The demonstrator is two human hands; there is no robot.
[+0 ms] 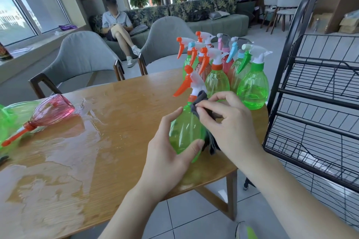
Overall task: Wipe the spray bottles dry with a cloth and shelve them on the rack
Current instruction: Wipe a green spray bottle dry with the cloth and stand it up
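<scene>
Head view. Both forearms reach in from the lower edge. Left hand [167,153] cradles the lower body of a green spray bottle [184,130], thumb across the front and fingers curled behind, holding it upright and clear of the wooden table [120,99]. Right hand [227,122] pinches a grey cloth [200,97] against the bottle's shoulder, just below the orange collar; the rest of the cloth hangs down the bottle's right side, partly hidden by the palm.

Handling judgement: the bottle appears to be empty thin translucent plastic, so it is likely light and will flex under a hard squeeze. A wet surface would make the rounded body slippery. The widest part of the belly offers a steady hold for wiping; the narrow neck under the orange trigger head [188,81] looks the surer place to lift it onto a shelf. The cloth is soft and conforms to the curve.

A cluster of upright spray bottles [252,85], green and pink, stands at the table's far right corner, just beside the black wire rack [318,91], whose visible shelves hold no bottles. A pink spray bottle [52,110] lies on its side at the left edge, next to a pool of water [64,141] spread over the tabletop. Grey chairs [83,58] stand behind the table; a seated person [116,25] occupies a sofa further back.
</scene>
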